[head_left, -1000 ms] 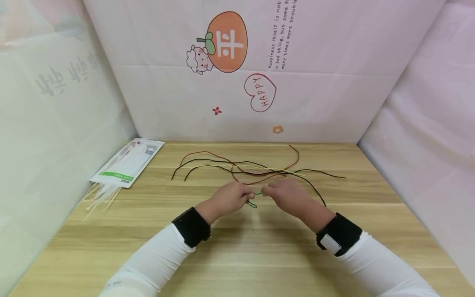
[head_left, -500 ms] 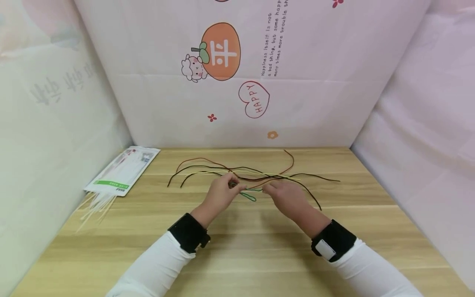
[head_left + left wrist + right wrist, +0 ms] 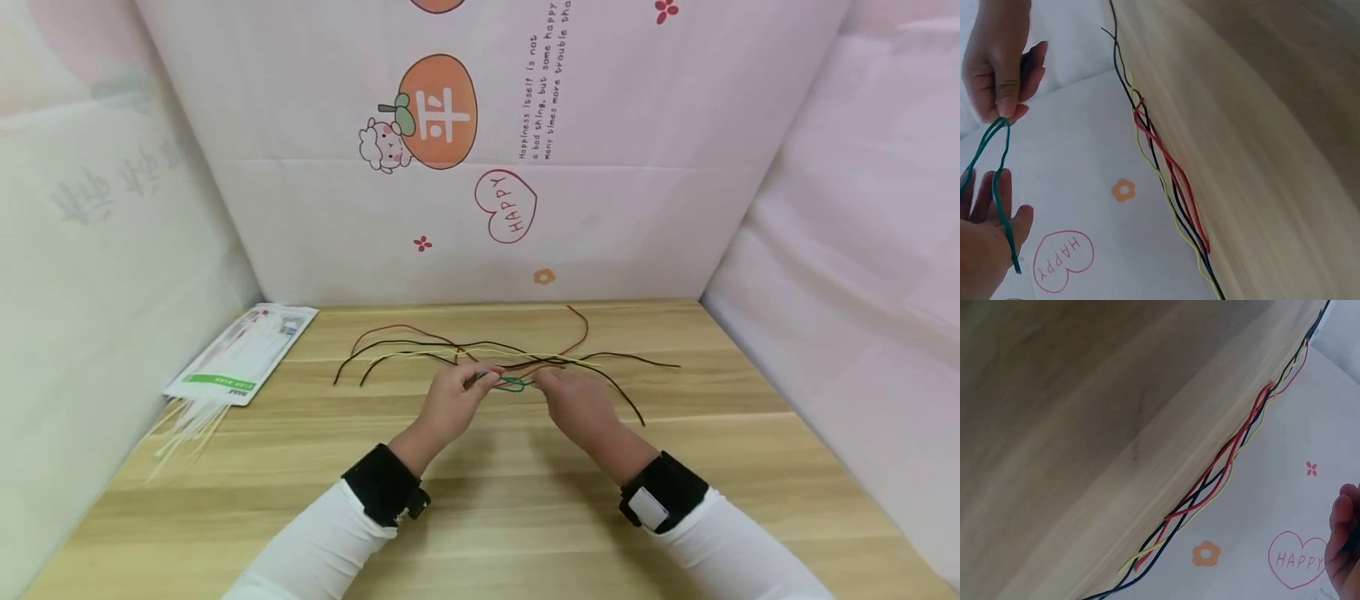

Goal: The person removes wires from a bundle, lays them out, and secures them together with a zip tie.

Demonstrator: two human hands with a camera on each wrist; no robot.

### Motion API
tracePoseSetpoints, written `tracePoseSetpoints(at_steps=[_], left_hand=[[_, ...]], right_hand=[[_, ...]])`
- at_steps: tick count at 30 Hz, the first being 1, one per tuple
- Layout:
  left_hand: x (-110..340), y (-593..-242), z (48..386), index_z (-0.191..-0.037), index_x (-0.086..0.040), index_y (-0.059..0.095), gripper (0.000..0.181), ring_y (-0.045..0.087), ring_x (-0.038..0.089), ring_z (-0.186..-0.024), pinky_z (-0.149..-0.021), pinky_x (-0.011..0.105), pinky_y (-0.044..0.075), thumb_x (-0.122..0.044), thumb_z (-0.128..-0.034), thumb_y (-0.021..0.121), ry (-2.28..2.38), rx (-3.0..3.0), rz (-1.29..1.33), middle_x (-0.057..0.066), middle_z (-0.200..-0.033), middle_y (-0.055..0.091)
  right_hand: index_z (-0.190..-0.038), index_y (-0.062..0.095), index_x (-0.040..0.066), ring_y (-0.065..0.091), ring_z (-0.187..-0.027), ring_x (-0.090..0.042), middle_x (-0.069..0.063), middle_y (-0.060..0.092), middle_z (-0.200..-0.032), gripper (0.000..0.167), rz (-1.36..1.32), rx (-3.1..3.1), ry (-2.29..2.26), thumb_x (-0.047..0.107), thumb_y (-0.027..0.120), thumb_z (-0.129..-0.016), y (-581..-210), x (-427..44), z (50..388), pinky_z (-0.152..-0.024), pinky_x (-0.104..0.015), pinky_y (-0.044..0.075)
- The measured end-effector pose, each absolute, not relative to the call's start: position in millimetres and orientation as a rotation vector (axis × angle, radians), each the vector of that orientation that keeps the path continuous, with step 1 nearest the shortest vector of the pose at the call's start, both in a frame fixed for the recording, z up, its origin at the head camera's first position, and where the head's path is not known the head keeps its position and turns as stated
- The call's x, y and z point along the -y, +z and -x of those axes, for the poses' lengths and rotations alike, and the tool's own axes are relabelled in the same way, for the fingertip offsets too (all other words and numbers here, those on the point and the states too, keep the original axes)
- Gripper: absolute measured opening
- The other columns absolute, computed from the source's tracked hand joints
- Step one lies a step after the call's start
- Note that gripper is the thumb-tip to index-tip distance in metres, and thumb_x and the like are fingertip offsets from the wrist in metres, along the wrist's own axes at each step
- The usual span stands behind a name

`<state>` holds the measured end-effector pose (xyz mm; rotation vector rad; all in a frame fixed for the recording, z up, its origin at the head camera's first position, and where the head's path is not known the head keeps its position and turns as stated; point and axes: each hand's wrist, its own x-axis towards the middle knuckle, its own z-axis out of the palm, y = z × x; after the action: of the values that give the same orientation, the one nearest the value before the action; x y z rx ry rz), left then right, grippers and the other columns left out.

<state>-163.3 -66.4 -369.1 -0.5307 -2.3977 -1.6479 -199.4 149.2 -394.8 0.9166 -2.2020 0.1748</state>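
Observation:
A green cord (image 3: 512, 383), looped into several strands, spans the small gap between the two hands over the wooden table. My left hand (image 3: 450, 402) holds one side of it, fingers curled and thumb near the index finger. In the left wrist view, a strand crosses the fingers of this left hand (image 3: 988, 240) and its loose end hangs past the thumb. My right hand (image 3: 581, 408) pinches the other side; from the left wrist, that right hand (image 3: 1004, 69) shows thumb and index finger meeting on the cord. Its fingers (image 3: 1344, 531) enter the right wrist view at the edge, cord unseen.
Behind the hands lie black cords (image 3: 637, 358), a red cord (image 3: 403, 326) and a yellow cord (image 3: 408, 353), crossing each other. At left is a white packet (image 3: 240, 354) with white strips (image 3: 191, 429) sticking out. A printed sheet (image 3: 615, 225) hangs behind the table (image 3: 480, 517).
The left hand has turned and shifted its hold on the green cord. The cord's loop, which hung below the fingers, now lies between the two hands. The head view has tilted slightly.

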Motion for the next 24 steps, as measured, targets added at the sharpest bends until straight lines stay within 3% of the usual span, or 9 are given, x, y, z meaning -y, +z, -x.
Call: tracePoseSetpoints(at_steps=[7, 9, 11, 15, 18, 21, 24], left_hand=[[73, -370, 160, -0.094, -0.002, 0.065, 0.034, 0.062, 0.026, -0.109, -0.09, 0.04, 0.05, -0.022, -0.1051, 0.04, -1.568, 2.334, 0.671, 0.012, -0.112, 0.068], [75, -370, 160, -0.092, -0.005, 0.065, 0.033, 0.065, 0.022, -0.1, -0.084, 0.036, 0.052, -0.023, -0.1044, 0.042, -1.487, 2.371, 0.661, 0.008, -0.103, 0.07], [76, -369, 160, -0.085, -0.008, 0.064, 0.032, 0.063, 0.016, -0.078, -0.07, 0.029, 0.05, -0.024, -0.1036, 0.044, -1.412, 2.422, 0.644, 0.003, -0.084, 0.068], [76, -365, 166, -0.074, -0.009, 0.052, 0.033, 0.038, 0.008, -0.052, -0.052, 0.022, 0.035, -0.021, -0.104, 0.044, -1.22, 2.54, 0.69, -0.005, -0.061, 0.046], [77, -364, 170, -0.078, -0.009, 0.049, 0.03, 0.033, 0.007, -0.05, -0.051, 0.021, 0.033, -0.021, -0.1045, 0.042, -0.992, 2.639, 0.748, -0.006, -0.058, 0.036], [83, -365, 172, -0.085, -0.008, 0.056, 0.026, 0.036, 0.006, -0.052, -0.056, 0.022, 0.038, -0.021, -0.1039, 0.044, -0.745, 2.756, 0.806, -0.007, -0.06, 0.038], [94, -370, 172, -0.086, -0.009, 0.058, 0.024, 0.041, 0.005, -0.056, -0.059, 0.023, 0.042, -0.021, -0.1031, 0.046, -0.611, 2.856, 0.878, -0.008, -0.064, 0.045]], right_hand=[[-0.088, 0.058, 0.013, 0.023, -0.042, -0.005, 0.003, 0.05, -0.054, 0.01, -0.915, 2.24, 0.193, 0.01, 0.068, -0.087, -393, -140, 202, -0.037, -0.021, 0.021], [-0.088, 0.058, 0.013, 0.021, -0.044, -0.005, 0.005, 0.046, -0.054, 0.009, -0.929, 2.252, 0.177, 0.011, 0.067, -0.087, -393, -140, 204, -0.038, -0.021, 0.02], [-0.088, 0.057, 0.013, 0.019, -0.045, -0.004, 0.005, 0.045, -0.057, 0.009, -0.969, 2.232, 0.152, 0.011, 0.066, -0.087, -392, -143, 205, -0.039, -0.02, 0.019], [-0.085, 0.054, 0.013, 0.016, -0.047, -0.003, 0.004, 0.05, -0.062, 0.014, -1.049, 2.147, 0.099, 0.006, 0.065, -0.085, -389, -153, 207, -0.041, -0.018, 0.014], [-0.087, 0.054, 0.014, 0.019, -0.047, -0.005, 0.003, 0.048, -0.064, 0.021, -1.077, 2.12, 0.044, -0.003, 0.064, -0.08, -385, -163, 209, -0.042, -0.019, 0.013], [-0.085, 0.051, 0.014, 0.02, -0.048, -0.008, 0.003, 0.037, -0.063, 0.025, -1.123, 2.113, -0.053, -0.009, 0.057, -0.078, -380, -170, 212, -0.044, -0.022, 0.013], [-0.083, 0.047, 0.014, 0.017, -0.051, -0.009, 0.003, 0.029, -0.064, 0.026, -1.204, 2.068, -0.129, -0.006, 0.035, -0.093, -376, -171, 216, -0.046, -0.023, 0.013]])
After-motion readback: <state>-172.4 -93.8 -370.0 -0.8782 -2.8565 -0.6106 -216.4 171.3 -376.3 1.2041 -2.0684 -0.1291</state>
